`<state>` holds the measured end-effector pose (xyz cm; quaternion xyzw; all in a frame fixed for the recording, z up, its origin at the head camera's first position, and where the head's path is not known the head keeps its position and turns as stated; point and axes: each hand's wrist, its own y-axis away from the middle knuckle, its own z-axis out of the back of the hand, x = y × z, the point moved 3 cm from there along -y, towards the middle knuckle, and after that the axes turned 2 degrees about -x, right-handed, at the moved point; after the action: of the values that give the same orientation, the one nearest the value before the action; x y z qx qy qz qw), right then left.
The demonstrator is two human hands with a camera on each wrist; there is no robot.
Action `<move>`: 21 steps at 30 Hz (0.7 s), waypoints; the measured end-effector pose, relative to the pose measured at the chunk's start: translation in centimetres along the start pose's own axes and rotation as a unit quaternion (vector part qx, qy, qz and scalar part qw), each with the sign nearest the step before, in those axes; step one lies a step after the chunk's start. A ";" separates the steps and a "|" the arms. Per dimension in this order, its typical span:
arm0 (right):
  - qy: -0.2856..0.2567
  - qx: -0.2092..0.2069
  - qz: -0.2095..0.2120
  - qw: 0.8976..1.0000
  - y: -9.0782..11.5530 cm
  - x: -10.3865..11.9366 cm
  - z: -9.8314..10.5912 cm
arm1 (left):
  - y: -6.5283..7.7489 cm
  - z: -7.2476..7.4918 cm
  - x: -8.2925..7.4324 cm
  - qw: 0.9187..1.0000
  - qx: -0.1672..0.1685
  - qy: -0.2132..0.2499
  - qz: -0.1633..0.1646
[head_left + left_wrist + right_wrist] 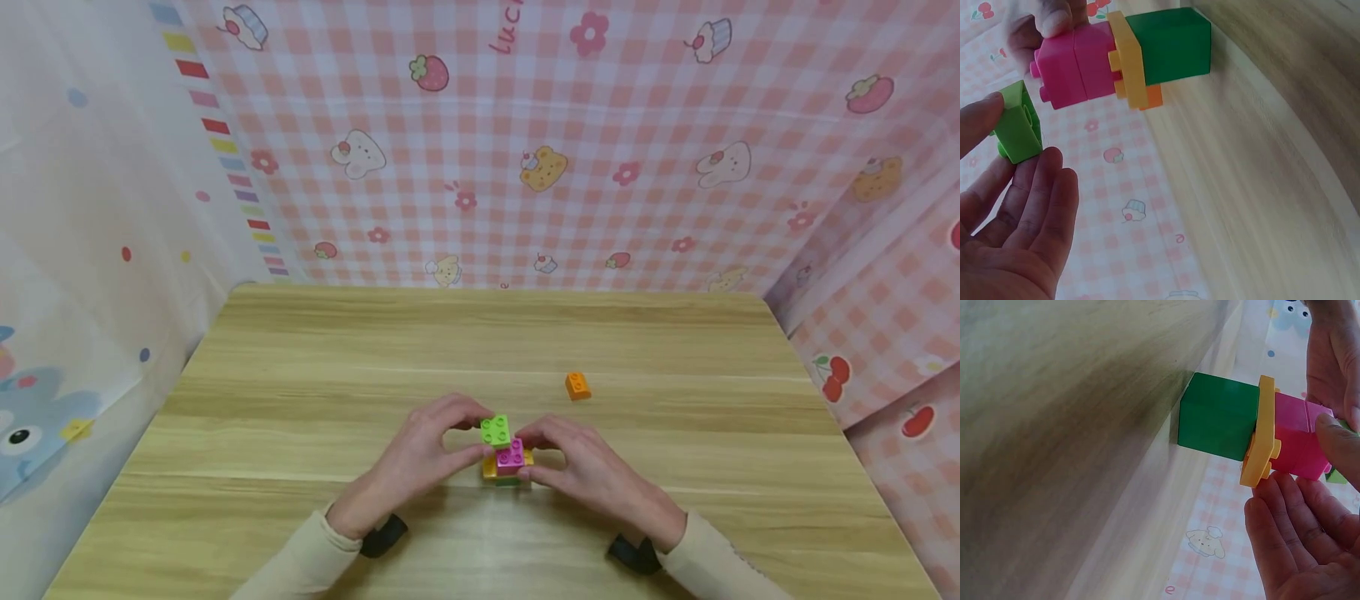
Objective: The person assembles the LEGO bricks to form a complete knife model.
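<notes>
Cream sleeves [300, 557] reach up from the bottom edge, a black band [384, 536] at each wrist, and lead to two bare hands working close together over the table [300, 375]. The left hand [423, 446] has a light green block [1019, 125] in its grip, pinched between thumb and index finger, the two parted only by the block itself. Its other fingers are stretched out and bear on nothing. The block is tipped a little, its hollow underside turned toward the pink bricks [1079, 65], just beside their upper studs and not seated on them.

The right hand [581, 458] grips those pink bricks from the opposite side: its thumb lies against one face and its fingers come round the far one, spread no wider than the bricks. The lower fingertips are near the yellow plate [1130, 59]; whether they touch it I cannot tell.

Two pink bricks sit one on the other, on top of the yellow plate, which rests on a dark green block [1172, 47]. This stack stands upright on the table between the hands. Beyond it and to the right, well apart, lies an orange brick [576, 386]. A pink checked cloth [487, 108] hangs behind the table.
</notes>
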<state>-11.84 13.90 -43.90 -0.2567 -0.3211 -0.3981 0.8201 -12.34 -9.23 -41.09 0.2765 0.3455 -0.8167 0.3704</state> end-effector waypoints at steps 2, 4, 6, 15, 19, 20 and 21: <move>-0.001 -0.002 0.005 1.000 0.0 0.0 0.0 | 0.0 -0.2 -0.1 1.000 0.002 -0.004 0.001; 0.001 -0.005 0.010 1.000 0.0 0.0 -0.1 | 0.0 -0.4 -0.1 1.000 0.002 -0.006 -0.002; 0.004 -0.007 0.016 1.000 0.0 0.0 -0.1 | 0.0 -0.6 -0.1 1.000 0.003 -0.005 -0.005; 0.004 -0.002 0.010 1.000 0.0 -0.2 -0.3 | 0.0 -1.1 -0.3 1.000 0.009 -0.001 -0.013; -0.002 0.000 0.009 1.000 0.0 -0.1 -0.2 | 0.0 -1.3 -0.4 1.000 0.015 0.001 -0.014; -0.004 0.000 0.010 1.000 0.0 -0.1 -0.2 | 0.0 -1.3 -0.4 1.000 0.016 0.002 -0.015; -0.004 -0.001 0.014 1.000 0.0 -0.1 -0.2 | 0.0 -1.4 -0.4 1.000 0.018 0.003 -0.014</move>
<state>-11.79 13.79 -44.10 -0.2637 -0.3203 -0.3858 0.8240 -11.83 -8.00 -41.63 0.2804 0.3357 -0.8271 0.3529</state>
